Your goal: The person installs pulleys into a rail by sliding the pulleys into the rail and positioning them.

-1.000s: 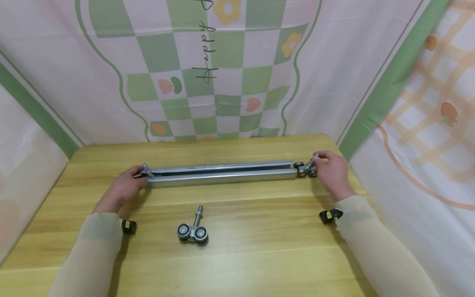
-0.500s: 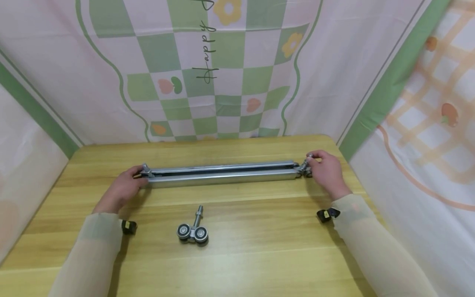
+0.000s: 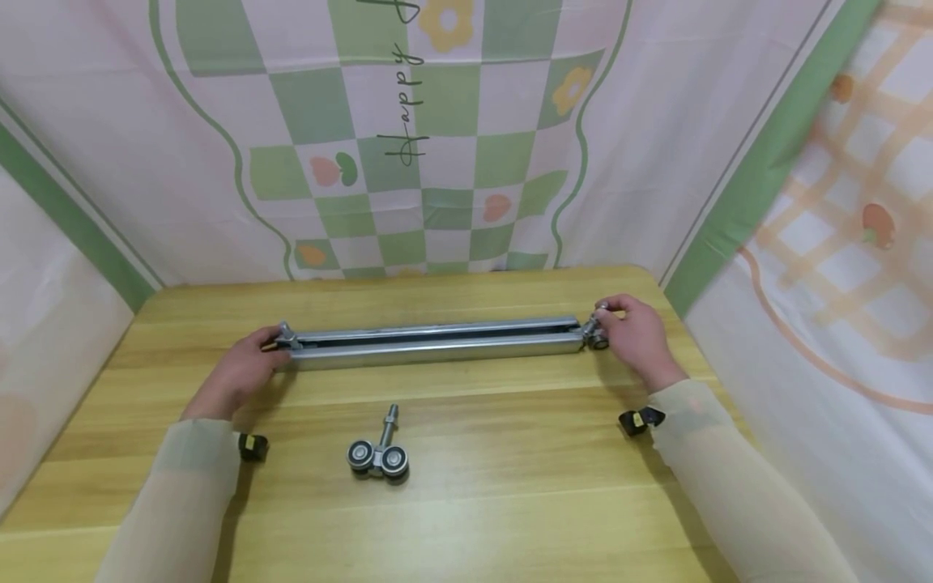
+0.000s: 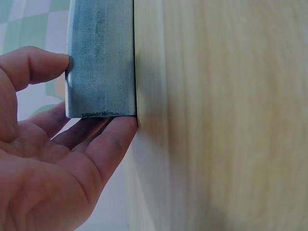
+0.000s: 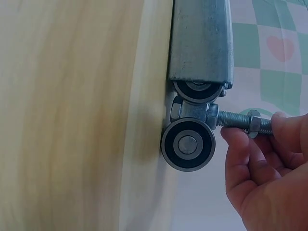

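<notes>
Hands at the two ends of one metal rail (image 3: 437, 353), which lies lengthwise on the bench (image 3: 525, 486), its slot facing up. The left hand (image 3: 244, 368) grips the rail's left end: thumb on the upper edge, fingers (image 4: 113, 144) curled beneath and against the end, the span between them filled by the metal. A single small metal fitting (image 3: 288, 332) projects upward at this end, just beside the fingertips. The right hand (image 3: 640, 336) pinches the threaded bolt (image 5: 233, 119) of a wheeled trolley (image 5: 188, 144) — thumb and fingers brought close around the shaft, near one nut (image 5: 254, 123). Of this trolley's wheels, two show in the right wrist view: one partly inside the rail's right end, one outside. Trolleys visible: two — the second, the loose trolley (image 3: 379, 458), lies on the bench nearer the person, touched by neither hand.
</notes>
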A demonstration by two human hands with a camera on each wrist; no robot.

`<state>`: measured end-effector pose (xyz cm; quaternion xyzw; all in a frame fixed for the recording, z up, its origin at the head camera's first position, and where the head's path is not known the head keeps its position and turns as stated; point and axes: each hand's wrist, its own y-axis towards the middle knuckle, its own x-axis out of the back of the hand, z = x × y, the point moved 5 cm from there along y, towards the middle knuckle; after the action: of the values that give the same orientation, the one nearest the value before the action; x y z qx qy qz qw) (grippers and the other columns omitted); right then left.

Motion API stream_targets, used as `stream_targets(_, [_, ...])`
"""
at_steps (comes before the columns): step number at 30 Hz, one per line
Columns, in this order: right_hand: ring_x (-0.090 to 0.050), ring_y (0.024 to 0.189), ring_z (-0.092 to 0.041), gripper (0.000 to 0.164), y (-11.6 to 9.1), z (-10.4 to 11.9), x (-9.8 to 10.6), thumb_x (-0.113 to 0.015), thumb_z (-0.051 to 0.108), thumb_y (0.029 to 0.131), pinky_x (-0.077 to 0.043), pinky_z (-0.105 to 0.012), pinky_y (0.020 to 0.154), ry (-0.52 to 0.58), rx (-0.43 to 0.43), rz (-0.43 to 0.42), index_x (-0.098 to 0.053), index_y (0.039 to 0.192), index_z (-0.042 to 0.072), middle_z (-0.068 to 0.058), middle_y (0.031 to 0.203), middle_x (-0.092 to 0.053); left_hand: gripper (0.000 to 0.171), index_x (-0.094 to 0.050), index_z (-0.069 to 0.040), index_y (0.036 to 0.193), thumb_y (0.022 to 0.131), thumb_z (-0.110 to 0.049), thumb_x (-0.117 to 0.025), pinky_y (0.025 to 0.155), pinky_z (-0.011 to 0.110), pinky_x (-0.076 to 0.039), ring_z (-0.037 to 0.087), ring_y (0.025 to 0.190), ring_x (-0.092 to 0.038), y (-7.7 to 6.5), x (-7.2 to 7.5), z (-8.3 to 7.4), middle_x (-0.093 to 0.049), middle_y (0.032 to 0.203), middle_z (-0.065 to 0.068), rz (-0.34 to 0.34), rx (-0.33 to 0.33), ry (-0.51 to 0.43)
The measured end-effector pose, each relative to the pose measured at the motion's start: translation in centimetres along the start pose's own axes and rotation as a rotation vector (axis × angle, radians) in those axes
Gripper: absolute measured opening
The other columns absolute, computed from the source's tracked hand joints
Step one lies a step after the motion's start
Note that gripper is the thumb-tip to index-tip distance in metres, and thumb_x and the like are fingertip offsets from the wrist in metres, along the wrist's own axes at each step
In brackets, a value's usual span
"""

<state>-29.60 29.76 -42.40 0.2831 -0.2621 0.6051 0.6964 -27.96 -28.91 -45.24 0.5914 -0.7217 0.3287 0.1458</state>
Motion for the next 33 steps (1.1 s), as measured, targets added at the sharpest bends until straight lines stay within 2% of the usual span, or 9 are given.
stream_targets(10, [-0.061,0.103,-0.034,0.037,0.0,0.8,-0.8,-0.048,0.033,0.105,-0.051,-0.043,0.075,0.005,0.025,0.054,-0.059,0.127,0.005,-0.018,0.123,-0.06,0.071,-0.013,-0.003,0.159,0.103,-0.027,-0.05,0.109,0.065,-0.022,0.052,0.142,-0.015,-0.2,-0.1,0.0,-0.015,0.16,0.028,0.005,0.008,-0.013])
stream_targets(15, [-0.058,0.114,-0.035,0.045,0.1,1.0,-0.3,-0.052,0.038,0.103,-0.05,-0.049,0.085,0.023,0.052,0.074,-0.057,0.134,0.006,-0.016,0.13,-0.059,0.071,-0.013,-0.003,0.159,0.103,-0.027,-0.05,0.109,0.065,-0.022,0.052,0.142,-0.016,-0.1,-0.1,0.0,-0.016,0.16,0.028,0.003,0.011,-0.013])
stream_targets(22, [-0.057,0.109,-0.034,0.037,-0.3,2.1,0.8,-0.057,0.033,0.103,-0.045,-0.051,0.091,-0.013,0.132,-0.001,-0.066,0.124,0.004,-0.016,0.118,-0.065,0.071,-0.014,-0.005,0.159,0.103,-0.029,-0.05,0.109,0.066,-0.022,0.051,0.142,-0.018,-0.2,0.0,-0.1,-0.018,0.16,0.027,0.001,0.006,-0.006])
stream_targets(33, [-0.061,0.102,-0.032,0.03,0.1,3.6,0.5,-0.062,0.029,0.1,-0.047,-0.049,0.085,-0.104,0.171,0.024,-0.074,0.113,0.004,-0.015,0.112,-0.07,0.071,-0.014,-0.006,0.16,0.103,-0.029,-0.051,0.107,0.066,-0.024,0.05,0.14,-0.022,-0.3,0.1,-0.2,-0.018,0.16,0.027,0.004,0.017,-0.013])
